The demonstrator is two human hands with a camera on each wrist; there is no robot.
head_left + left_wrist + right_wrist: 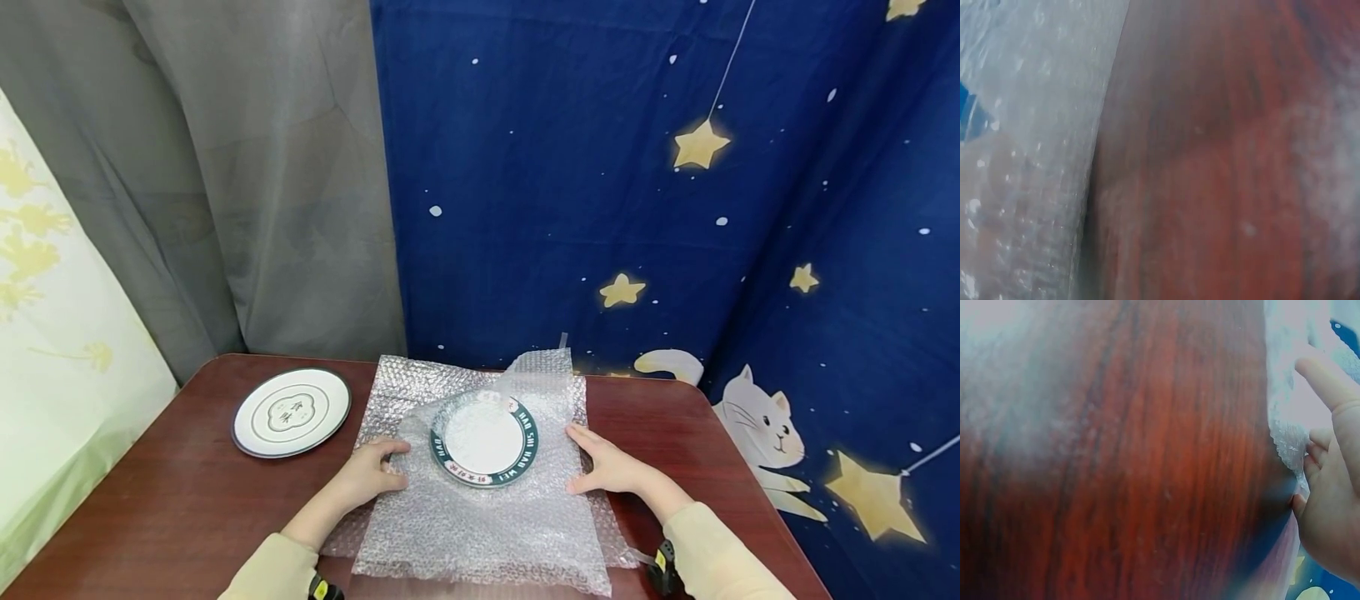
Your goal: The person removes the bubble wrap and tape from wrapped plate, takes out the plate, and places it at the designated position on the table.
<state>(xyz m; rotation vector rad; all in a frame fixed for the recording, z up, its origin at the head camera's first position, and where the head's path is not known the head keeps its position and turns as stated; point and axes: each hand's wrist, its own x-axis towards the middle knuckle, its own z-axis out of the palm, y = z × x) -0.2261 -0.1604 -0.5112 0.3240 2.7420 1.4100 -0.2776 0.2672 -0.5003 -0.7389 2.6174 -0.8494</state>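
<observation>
A round plate with a dark green lettered rim (527,433) lies on bubble wrap (480,533), and part of the clear sheet covers it. My left hand (367,471) touches the wrap's left edge, its thumb and index finger spread apart. On the opposite side, my right hand (611,462) rests at the right edge with thumb and forefinger also apart. The right wrist view shows that hand (1335,462) with a straight thumb beside the wrap's edge (1288,440). In the left wrist view, skin shows blurred through the bubble wrap (1041,125).
A second white plate (291,413) with a dark rim and a printed centre lies at the left of the reddish-brown table (172,483). A grey curtain (292,183) and a blue starry curtain (540,183) hang behind the table.
</observation>
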